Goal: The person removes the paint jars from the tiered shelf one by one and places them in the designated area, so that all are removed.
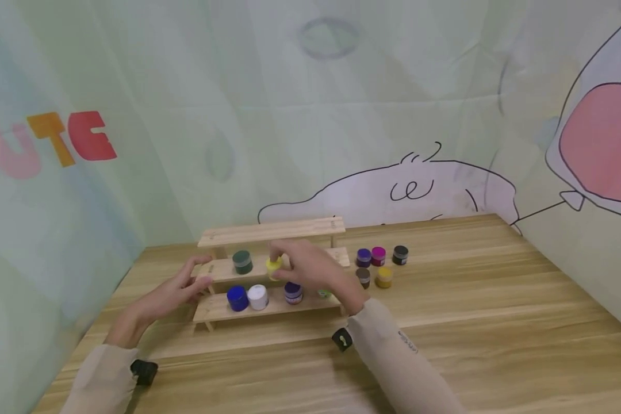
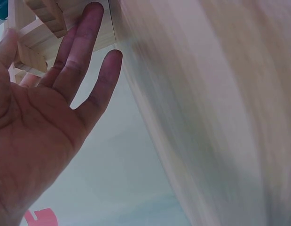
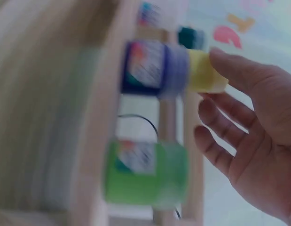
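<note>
A three-step wooden rack (image 1: 274,233) stands on the table. My right hand (image 1: 310,265) pinches a small yellow paint jar (image 1: 273,268) between thumb and fingers at the middle step; the right wrist view shows the same jar (image 3: 204,73). To its left on that step sits a dark green jar (image 1: 242,262). The bottom step carries a blue jar (image 1: 237,298), a white jar (image 1: 257,297), a dark purple jar (image 1: 292,293) and a light green jar (image 3: 145,174), largely covered by my right wrist in the head view. My left hand (image 1: 178,290), fingers extended, is at the rack's left end.
Right of the rack, on the table (image 1: 471,322), stand a violet jar (image 1: 363,257), a magenta jar (image 1: 378,256), a black jar (image 1: 401,255), a brown jar (image 1: 363,278) and an ochre jar (image 1: 384,278). A printed cloth (image 1: 186,115) hangs behind the table.
</note>
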`<state>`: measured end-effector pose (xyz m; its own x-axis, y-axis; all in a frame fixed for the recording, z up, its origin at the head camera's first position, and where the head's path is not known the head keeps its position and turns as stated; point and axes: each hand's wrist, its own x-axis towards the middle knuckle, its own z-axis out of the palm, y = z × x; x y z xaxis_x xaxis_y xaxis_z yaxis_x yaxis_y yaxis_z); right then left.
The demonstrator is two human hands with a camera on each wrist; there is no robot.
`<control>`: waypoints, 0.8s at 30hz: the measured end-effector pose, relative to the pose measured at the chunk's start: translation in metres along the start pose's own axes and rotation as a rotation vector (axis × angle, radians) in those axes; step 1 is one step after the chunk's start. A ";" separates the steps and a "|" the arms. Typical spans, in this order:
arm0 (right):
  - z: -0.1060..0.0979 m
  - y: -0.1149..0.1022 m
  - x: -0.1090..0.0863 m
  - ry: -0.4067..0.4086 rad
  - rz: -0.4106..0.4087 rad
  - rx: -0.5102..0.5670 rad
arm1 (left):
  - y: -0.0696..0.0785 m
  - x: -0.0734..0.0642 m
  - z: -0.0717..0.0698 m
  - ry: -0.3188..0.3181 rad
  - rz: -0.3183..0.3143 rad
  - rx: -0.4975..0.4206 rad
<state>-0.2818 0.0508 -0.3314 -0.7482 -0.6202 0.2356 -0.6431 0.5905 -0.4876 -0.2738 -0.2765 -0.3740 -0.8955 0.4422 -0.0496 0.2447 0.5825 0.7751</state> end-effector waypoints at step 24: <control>-0.091 0.052 -0.074 0.174 0.099 0.065 | -0.001 -0.003 -0.003 -0.014 0.029 -0.030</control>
<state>-0.2747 0.1743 -0.2978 -0.8280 -0.4585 0.3228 -0.5571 0.6063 -0.5676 -0.2728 -0.2800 -0.3728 -0.8826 0.4688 -0.0354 0.2596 0.5487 0.7947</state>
